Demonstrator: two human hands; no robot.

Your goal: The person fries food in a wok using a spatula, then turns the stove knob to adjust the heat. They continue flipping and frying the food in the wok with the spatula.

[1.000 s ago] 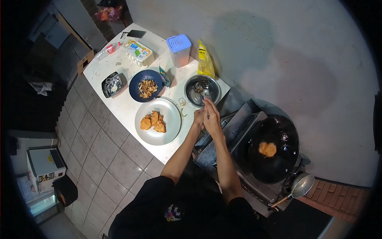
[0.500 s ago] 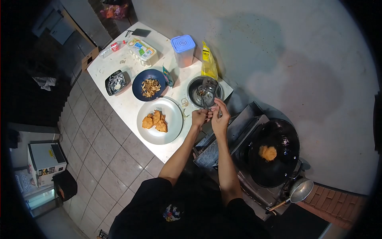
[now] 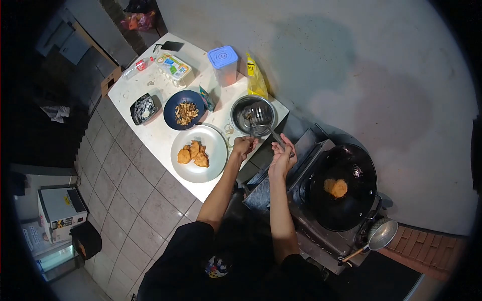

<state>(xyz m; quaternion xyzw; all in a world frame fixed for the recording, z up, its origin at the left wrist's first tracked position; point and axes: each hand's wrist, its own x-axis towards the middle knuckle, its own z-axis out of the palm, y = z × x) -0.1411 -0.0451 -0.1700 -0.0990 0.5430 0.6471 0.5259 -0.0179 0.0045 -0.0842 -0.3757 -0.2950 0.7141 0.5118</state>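
Note:
My right hand [image 3: 282, 156] is closed around the handle of a spatula [image 3: 261, 114], whose broad head lies over the metal bowl [image 3: 234, 124]. Beside it, my left hand [image 3: 245, 145] is closed on a thin metal utensil [image 3: 252, 129] that reaches into the same bowl; its tip is too small to make out. A white plate [image 3: 217, 168] with several golden fried pieces [image 3: 193, 153] is left of my left hand. To the right of my right hand, one fried piece [image 3: 339, 188] sits in the black wok [image 3: 351, 210].
On the white table [image 3: 135, 108] are a dark blue bowl [image 3: 170, 119] of browned strips, a black dish [image 3: 143, 109], a lidded container [image 3: 223, 65], an egg-like carton [image 3: 174, 69] and a yellow bag [image 3: 256, 83]. A strainer [image 3: 382, 234] rests beside the stove [image 3: 321, 236].
My hands have moved apart; the right hand has drawn down and right with the spatula handle. The left hand stays near the bowl's edge. The view has shifted slightly.

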